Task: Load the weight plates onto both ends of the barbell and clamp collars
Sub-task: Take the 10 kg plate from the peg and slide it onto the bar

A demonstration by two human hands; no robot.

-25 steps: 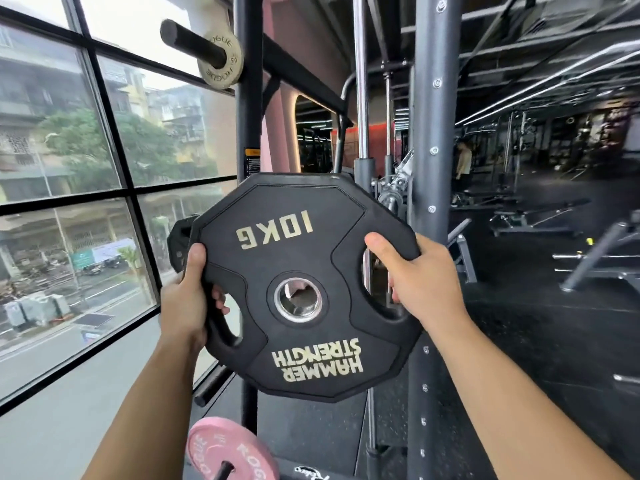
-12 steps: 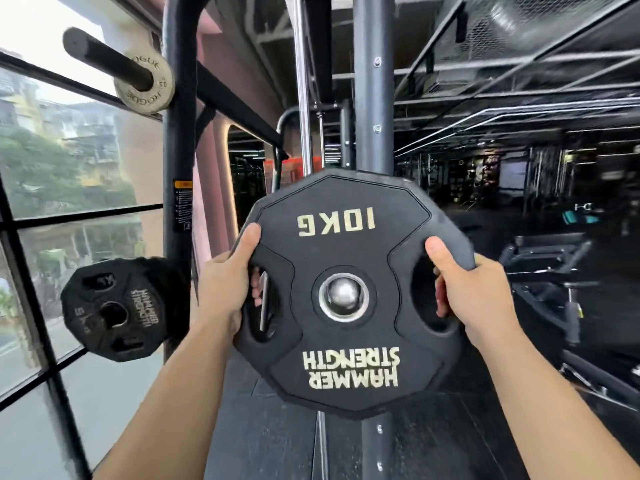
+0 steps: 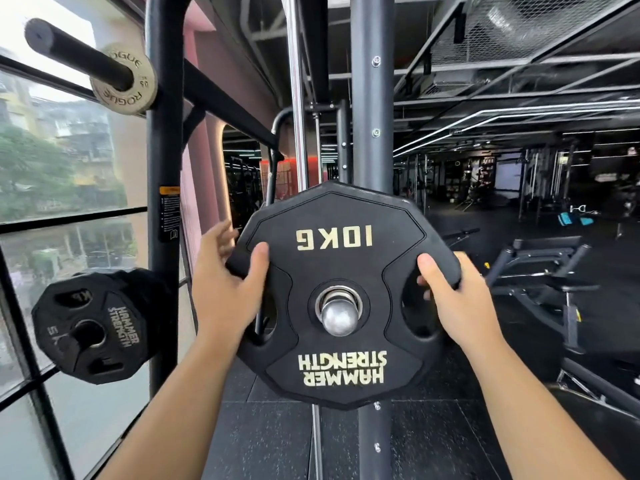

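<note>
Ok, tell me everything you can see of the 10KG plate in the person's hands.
The 10KG plate is a black, many-sided disc, rubbery-looking, with a steel-ringed centre hole and grip cut-outs at both sides. Its cream lettering, 10KG above, HAMMER STRENGTH below, reads upside down. It stands upright, facing the camera. The left hand grips its upper left rim, thumb on the face; the right hand grips the right cut-out. A rounded silver bar end shows in the hole.

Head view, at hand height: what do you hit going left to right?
In order: stored Hammer Strength plate on its peg → black rack upright → left hand → 10KG plate → right hand → bench.
</note>
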